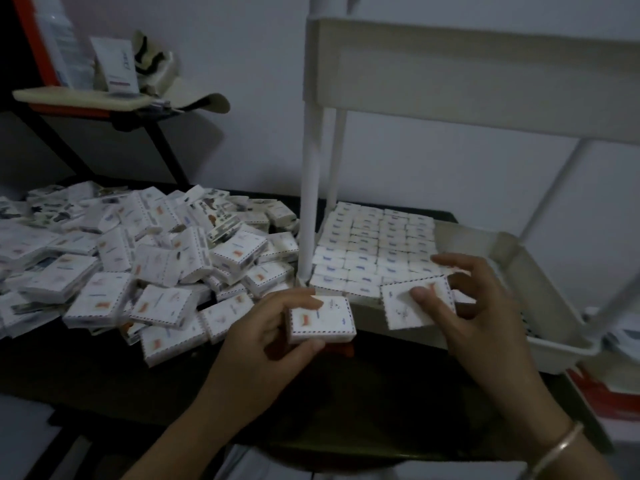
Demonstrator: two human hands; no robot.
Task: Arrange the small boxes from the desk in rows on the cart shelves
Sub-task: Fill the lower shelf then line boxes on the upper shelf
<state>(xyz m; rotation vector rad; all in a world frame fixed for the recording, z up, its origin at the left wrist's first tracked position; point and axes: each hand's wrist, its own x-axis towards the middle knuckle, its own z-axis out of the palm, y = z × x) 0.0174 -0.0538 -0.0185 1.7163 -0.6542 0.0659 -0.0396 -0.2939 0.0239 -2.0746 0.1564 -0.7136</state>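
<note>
A big loose heap of small white boxes (138,258) covers the dark desk (346,393) on the left. My left hand (263,344) grips one small box (323,320) between thumb and fingers, just in front of the cart. My right hand (485,313) holds another small box (408,306) flat, thumb on its top face, at the near edge of the cart shelf (540,282). Several neat rows of boxes (377,251) stand packed on edge in the shelf's left part.
The white cart's post (310,202) rises between the heap and the shelf; an upper cart tray (485,71) hangs overhead. A dark side rack (104,102) with a tube and cloth stands at back left. Red and white items (602,393) lie at right below the shelf.
</note>
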